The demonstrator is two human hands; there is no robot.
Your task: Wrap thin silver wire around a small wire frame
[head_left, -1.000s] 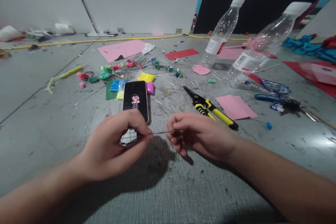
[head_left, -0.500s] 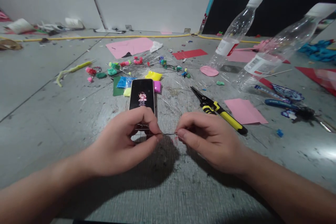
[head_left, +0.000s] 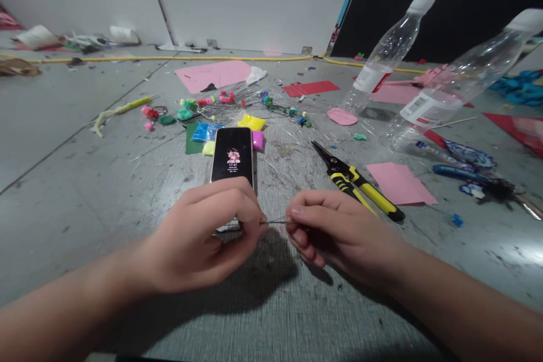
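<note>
Thin metal wire (head_left: pixel 276 222) stretches across the small gap between my two hands, just above the floor. My left hand (head_left: pixel 212 232) pinches it between thumb and forefinger; more thin strands show inside the curl of those fingers. At the other end my right hand (head_left: pixel 339 226) grips the wire in its fingertips, palm turned partly toward me. A phone (head_left: pixel 232 153) with a lit screen lies right behind my left hand. Yellow-and-black pliers (head_left: pixel 360 184) rest on the floor just beyond my right hand.
Bright clay packets (head_left: pixel 251 122) surround the phone's top. Behind them lie several wires with coloured clay bits (head_left: pixel 186 108). Two clear plastic bottles (head_left: pixel 388 48) stand at the right, near keys (head_left: pixel 492 181) and pink paper (head_left: pixel 401 183). A yellow cable (head_left: pixel 203 59) runs along the back.
My right hand has rolled so its lower fingers now show beneath. My left hand has turned slightly, knuckles higher. The whole view has shifted a little; the wire stays between both hands.
</note>
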